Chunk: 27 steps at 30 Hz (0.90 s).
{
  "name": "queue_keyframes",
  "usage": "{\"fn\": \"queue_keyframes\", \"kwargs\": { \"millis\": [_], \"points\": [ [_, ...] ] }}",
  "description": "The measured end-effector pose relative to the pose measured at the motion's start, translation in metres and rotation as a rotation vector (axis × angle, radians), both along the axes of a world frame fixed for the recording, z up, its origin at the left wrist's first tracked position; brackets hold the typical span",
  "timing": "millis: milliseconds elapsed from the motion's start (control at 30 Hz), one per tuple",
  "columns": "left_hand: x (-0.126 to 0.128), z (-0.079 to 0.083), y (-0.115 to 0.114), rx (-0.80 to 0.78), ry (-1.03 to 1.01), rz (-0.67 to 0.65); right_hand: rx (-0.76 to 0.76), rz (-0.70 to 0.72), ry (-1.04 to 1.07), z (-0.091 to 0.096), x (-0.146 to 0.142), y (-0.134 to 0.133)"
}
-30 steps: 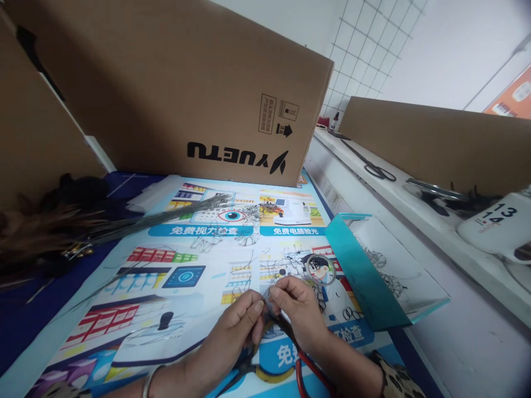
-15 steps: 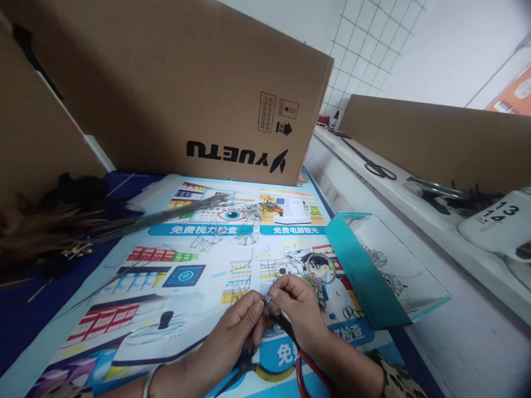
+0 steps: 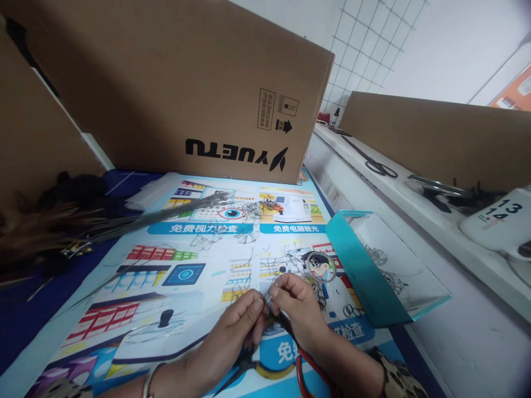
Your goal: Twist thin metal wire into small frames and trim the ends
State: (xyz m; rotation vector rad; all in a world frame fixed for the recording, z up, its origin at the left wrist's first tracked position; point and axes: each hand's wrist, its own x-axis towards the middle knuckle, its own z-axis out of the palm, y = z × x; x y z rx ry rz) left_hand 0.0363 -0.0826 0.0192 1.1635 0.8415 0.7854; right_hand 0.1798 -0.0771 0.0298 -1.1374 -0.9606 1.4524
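My left hand (image 3: 240,320) and my right hand (image 3: 301,309) meet low in the middle of the head view. Both are closed in a pinch. Between the fingertips runs a thin piece of wire (image 3: 269,298), its ends partly covered by the fingers. A red-handled tool (image 3: 299,376), apparently pliers, lies beneath my right hand and wrist. Beside it, under my left hand, is a second tool with yellow and dark handles (image 3: 276,373). The hands hide the working ends of these tools. Bent wire pieces (image 3: 321,298) and a clear ring-shaped roll (image 3: 320,267) lie just beyond my right hand.
An open teal box (image 3: 373,282) holding tangled wire shapes stands at right. A bundle of straight wires (image 3: 174,213) lies back left, near dark feathery material (image 3: 45,232). A large cardboard box (image 3: 166,94) walls off the back. Scissors (image 3: 375,166) rest on the white ledge (image 3: 418,204).
The camera view has shifted very slightly. Both hands keep the same pinch on the wire, with no clear movement.
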Motion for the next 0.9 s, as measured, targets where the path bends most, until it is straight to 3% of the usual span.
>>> {"fn": "queue_keyframes", "kwargs": {
  "millis": [333, 500, 633, 833, 900],
  "points": [
    [0.001, -0.002, 0.000, -0.049, -0.060, -0.043, 0.031, 0.077, 0.105, -0.001, 0.003, 0.000],
    [0.000, 0.004, -0.005, -0.241, -0.250, -0.098, 0.016, 0.173, 0.145, 0.003, 0.009, 0.002],
    [-0.003, 0.017, -0.012, -0.414, -0.399, -0.237, 0.044, 0.291, 0.067, 0.011, 0.017, 0.004],
    [-0.010, 0.024, -0.015, -0.191, -0.289, -0.299, 0.208, 0.499, -0.214, 0.039, 0.027, 0.002],
    [-0.011, 0.021, -0.016, -0.204, -0.259, -0.284, 0.229, 0.542, -0.273, 0.045, 0.028, 0.001]
  ]
}}
